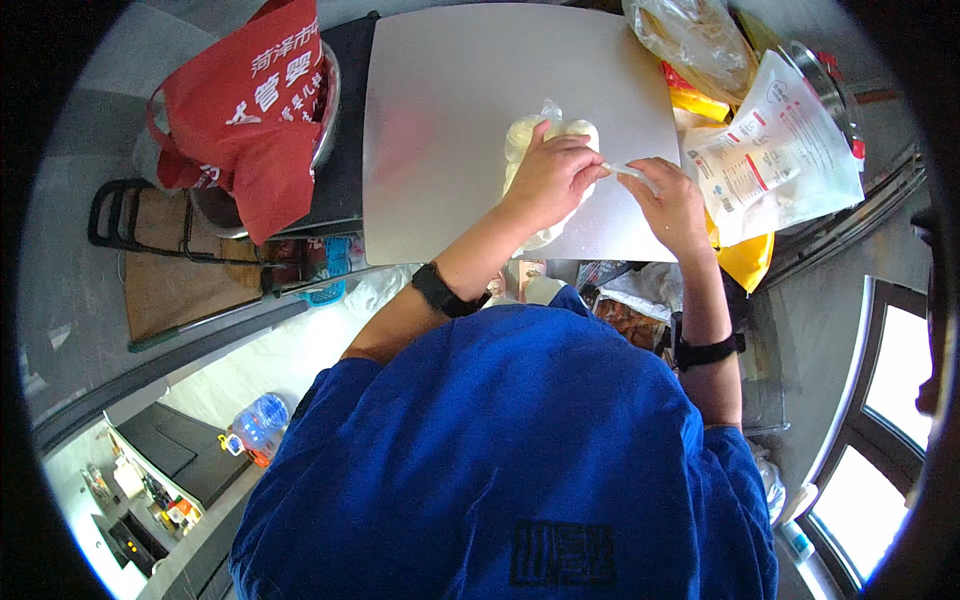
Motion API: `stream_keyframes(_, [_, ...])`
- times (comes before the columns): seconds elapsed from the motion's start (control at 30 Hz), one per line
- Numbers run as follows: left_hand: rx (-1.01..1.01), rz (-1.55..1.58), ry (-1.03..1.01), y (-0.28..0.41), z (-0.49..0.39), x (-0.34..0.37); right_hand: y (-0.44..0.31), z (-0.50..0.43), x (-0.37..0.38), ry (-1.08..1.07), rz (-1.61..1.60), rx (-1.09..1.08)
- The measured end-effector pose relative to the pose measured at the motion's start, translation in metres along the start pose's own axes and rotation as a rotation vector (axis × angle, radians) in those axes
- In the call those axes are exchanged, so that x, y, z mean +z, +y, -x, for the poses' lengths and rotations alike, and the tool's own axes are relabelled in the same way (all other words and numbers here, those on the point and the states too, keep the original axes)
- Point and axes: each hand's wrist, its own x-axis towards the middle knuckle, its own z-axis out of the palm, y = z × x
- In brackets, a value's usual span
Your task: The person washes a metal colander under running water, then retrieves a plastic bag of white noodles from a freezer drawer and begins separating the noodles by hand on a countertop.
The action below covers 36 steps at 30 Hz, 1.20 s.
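A clear plastic bag [523,135] holding several pale, round pieces that look like buns or dough balls lies on a smooth light-grey board [450,90]. My left hand [553,174] rests over the bag, its thumb and fingertips pinching a drawn-out strip of the plastic. That strip runs taut to my right hand [667,201], which grips its other end between thumb and fingers near the board's right edge. The left hand covers part of the bag's contents.
To the left, a red cloth bag [262,142] with writing drapes over a metal bowl [330,112]. At right lie a printed white plastic bag [780,150], yellow packaging [750,259] and a clear bag [694,45] on a round woven-looking item. A folding cart [187,225] stands lower left.
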Motion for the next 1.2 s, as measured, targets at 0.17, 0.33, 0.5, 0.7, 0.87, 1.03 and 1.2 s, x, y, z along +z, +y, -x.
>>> stream_keyframes(0.17, [-0.031, 0.053, 0.014, 0.005, -0.005, -0.002, -0.001, 0.002, 0.006, -0.345, -1.154, 0.498])
stream_keyframes(0.33, [-0.123, 0.028, 0.041, 0.01, -0.007, -0.01, -0.011, 0.002, 0.01, -0.314, -1.423, 0.362])
stream_keyframes(0.5, [-0.134, 0.01, -0.03, 0.008, -0.008, -0.014, -0.003, -0.004, 0.019, -0.166, -0.76, 0.133])
stream_keyframes(0.7, [-0.077, -0.026, -0.078, 0.007, -0.008, -0.012, 0.014, -0.01, 0.017, 0.164, 0.026, -0.158])
stream_keyframes(0.87, [-0.114, 0.021, -0.1, 0.011, -0.008, -0.019, 0.015, -0.013, 0.01, 0.301, -0.03, -0.251])
stream_keyframes(1.03, [-0.208, 0.065, -0.064, 0.019, -0.007, -0.022, 0.013, -0.015, 0.018, 0.021, -0.499, 0.079])
stream_keyframes(1.2, [-0.195, 0.055, 0.014, 0.022, -0.008, -0.017, 0.018, -0.018, 0.027, -0.155, -1.001, 0.381])
